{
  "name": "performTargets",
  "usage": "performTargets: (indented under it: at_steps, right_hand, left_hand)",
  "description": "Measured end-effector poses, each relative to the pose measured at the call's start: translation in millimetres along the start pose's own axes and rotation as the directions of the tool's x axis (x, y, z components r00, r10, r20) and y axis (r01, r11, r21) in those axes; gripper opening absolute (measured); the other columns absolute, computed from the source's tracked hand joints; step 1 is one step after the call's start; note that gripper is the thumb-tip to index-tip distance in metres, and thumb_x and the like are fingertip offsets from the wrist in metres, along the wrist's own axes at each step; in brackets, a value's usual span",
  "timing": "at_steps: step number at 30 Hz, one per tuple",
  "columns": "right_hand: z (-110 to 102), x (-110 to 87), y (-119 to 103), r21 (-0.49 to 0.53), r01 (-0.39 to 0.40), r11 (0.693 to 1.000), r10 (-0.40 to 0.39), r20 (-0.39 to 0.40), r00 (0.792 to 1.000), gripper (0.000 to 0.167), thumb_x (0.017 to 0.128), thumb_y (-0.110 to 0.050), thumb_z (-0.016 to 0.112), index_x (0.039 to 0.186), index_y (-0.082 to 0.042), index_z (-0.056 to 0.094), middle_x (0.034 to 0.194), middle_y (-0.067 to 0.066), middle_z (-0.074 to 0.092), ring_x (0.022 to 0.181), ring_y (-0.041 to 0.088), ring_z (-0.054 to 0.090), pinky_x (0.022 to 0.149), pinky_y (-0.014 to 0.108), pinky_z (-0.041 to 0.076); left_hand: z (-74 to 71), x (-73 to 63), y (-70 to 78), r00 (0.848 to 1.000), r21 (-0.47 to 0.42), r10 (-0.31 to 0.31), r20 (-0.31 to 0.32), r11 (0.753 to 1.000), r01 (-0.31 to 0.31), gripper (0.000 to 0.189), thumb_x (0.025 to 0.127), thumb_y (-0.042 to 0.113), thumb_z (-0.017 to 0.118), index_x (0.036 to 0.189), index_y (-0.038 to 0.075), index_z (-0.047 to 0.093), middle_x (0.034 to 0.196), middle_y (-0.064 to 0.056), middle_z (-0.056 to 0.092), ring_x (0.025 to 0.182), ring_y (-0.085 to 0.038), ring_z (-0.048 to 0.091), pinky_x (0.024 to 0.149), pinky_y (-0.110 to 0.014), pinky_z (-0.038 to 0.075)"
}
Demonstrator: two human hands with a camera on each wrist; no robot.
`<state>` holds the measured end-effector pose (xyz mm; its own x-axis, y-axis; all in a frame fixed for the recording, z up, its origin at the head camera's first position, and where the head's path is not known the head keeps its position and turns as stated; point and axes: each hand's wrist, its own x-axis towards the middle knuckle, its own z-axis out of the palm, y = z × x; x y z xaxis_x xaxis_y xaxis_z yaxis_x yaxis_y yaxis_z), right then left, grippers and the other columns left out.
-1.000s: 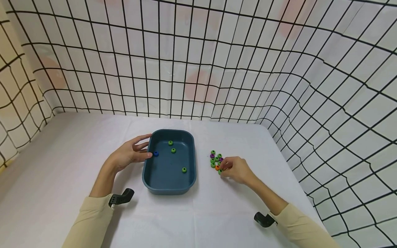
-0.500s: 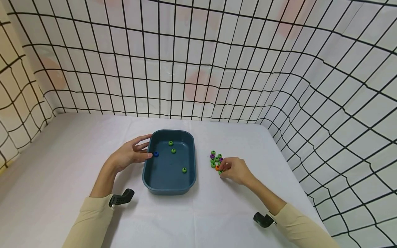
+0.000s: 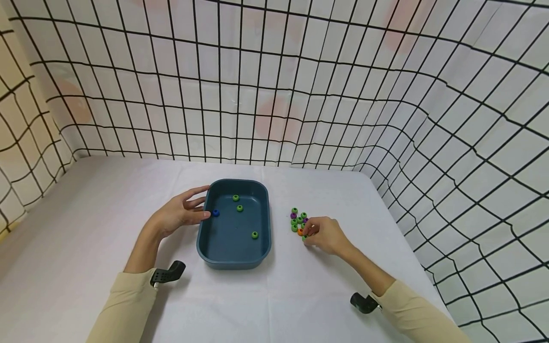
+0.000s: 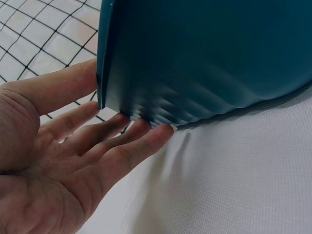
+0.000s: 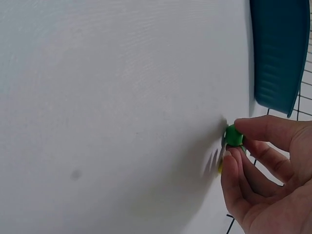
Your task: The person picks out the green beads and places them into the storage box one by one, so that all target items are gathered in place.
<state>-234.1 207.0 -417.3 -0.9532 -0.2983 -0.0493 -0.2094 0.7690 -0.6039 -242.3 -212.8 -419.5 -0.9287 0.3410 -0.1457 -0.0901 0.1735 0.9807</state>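
Note:
In the head view, my left hand (image 3: pixel 182 212) holds the left side of a dark blue plastic tray (image 3: pixel 233 264). The thumb lies over its rim, and the other fingers reach against the outer wall (image 4: pixel 161 92), as the left wrist view shows. Inside the tray are three green beads (image 3: pixel 239 208) and one blue bead (image 3: pixel 216 213). To the right, my right hand (image 3: pixel 328 236) pinches a green bead (image 5: pixel 234 136) between thumb and fingertips, low over the cloth. An orange bead (image 3: pixel 300 232) and several green and purple beads (image 3: pixel 293 216) lie close by, some partly hidden by the fingers.
A white cloth (image 3: pixel 274 309) covers the table. Black grid netting (image 3: pixel 257 85) over pale sheeting stands behind it and along both sides. Dark wrist-worn devices (image 3: pixel 169 272) jut out at both sleeve cuffs.
Almost nothing differs. The right forearm has shifted very slightly to the left, with the fingers staying at the same green bead. The left hand and tray hold still.

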Motion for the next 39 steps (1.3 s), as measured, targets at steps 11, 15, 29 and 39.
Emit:
performTargets:
  at_steps: [11, 15, 29, 39]
  right_hand:
    - [-10.9, 8.3, -14.9, 0.021, 0.03, 0.999, -0.029, -0.019, 0.999, 0.012, 0.078, -0.007, 0.08, 0.087, -0.01, 0.073, 0.083, 0.001, 0.076, 0.077, 0.014, 0.067, 0.062, 0.029, 0.048]
    - [-13.0, 13.5, -22.0, 0.039, 0.031, 0.999, -0.029, -0.034, 0.999, 0.012, 0.08, -0.01, 0.08, 0.089, -0.01, 0.074, 0.084, 0.001, 0.077, 0.079, 0.014, 0.069, 0.064, 0.029, 0.047]
    - [-10.1, 34.8, -51.2, 0.109, 0.102, 0.989, -0.095, -0.069, 0.993, 0.01, 0.082, -0.012, 0.079, 0.091, -0.013, 0.074, 0.09, 0.006, 0.079, 0.074, 0.013, 0.072, 0.062, 0.027, 0.055]
    - [-4.9, 43.4, -74.2, 0.123, 0.129, 0.984, -0.119, -0.086, 0.989, 0.011, 0.084, -0.013, 0.08, 0.094, -0.013, 0.076, 0.092, 0.004, 0.078, 0.082, 0.016, 0.072, 0.063, 0.027, 0.053]
  left_hand:
    - [-0.8, -1.3, -0.8, 1.0, -0.001, -0.004, -0.003, 1.0, 0.004, 0.09, 0.092, 0.01, 0.075, 0.163, 0.018, 0.021, 0.164, -0.025, 0.027, 0.141, -0.043, 0.046, 0.103, -0.045, 0.054]
    - [-0.3, -0.8, -1.7, 1.0, -0.001, -0.003, -0.004, 1.0, 0.003, 0.09, 0.092, 0.011, 0.075, 0.163, 0.018, 0.021, 0.164, -0.026, 0.026, 0.141, -0.043, 0.045, 0.102, -0.044, 0.054]
    - [1.0, -1.4, -1.9, 1.0, -0.003, 0.009, -0.003, 1.0, -0.009, 0.09, 0.092, 0.01, 0.075, 0.163, 0.017, 0.021, 0.164, -0.027, 0.024, 0.14, -0.045, 0.046, 0.102, -0.044, 0.054]
    - [1.4, -1.2, -0.3, 1.0, -0.007, 0.01, -0.002, 1.0, -0.01, 0.09, 0.092, 0.009, 0.075, 0.163, 0.016, 0.021, 0.164, -0.028, 0.024, 0.14, -0.045, 0.046, 0.101, -0.043, 0.054]
